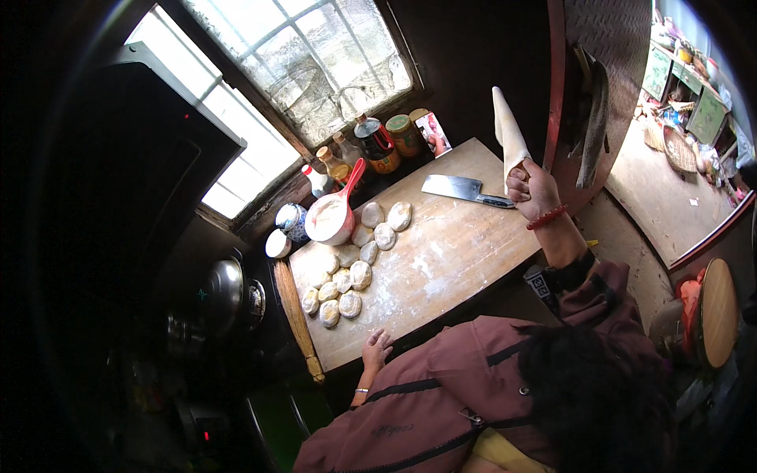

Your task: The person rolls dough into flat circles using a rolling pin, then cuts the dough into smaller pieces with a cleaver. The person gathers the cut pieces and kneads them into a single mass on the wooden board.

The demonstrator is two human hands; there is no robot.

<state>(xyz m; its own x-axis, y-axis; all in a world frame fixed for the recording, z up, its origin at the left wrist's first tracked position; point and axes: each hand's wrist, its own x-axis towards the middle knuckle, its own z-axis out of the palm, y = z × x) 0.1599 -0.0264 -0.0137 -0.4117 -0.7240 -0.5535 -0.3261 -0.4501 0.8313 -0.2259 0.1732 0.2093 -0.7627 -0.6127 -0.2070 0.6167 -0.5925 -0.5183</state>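
My right hand [534,188], with a red bead bracelet at the wrist, is raised past the right end of a floured wooden board [449,254]. It grips the lower end of a long, pale, tapered piece [510,127]; whether this is cloth or dough I cannot tell. A cleaver [452,186] lies flat on the board beside that hand. My left hand [377,346] is at the near edge of the board, holding nothing, its fingers loosely bent. Several round, flattened dough pieces [350,303] cover the left part of the board. Behind them sits a red-handled dipper [329,220] with flour-like contents.
Bottles [377,145] and a lidded jar [402,131] line the board's far side below a window [319,65]. At the far left corner stand a blue-and-white jar [291,220] and a white cup [278,243]. A straw brush [295,316] runs along the left edge.
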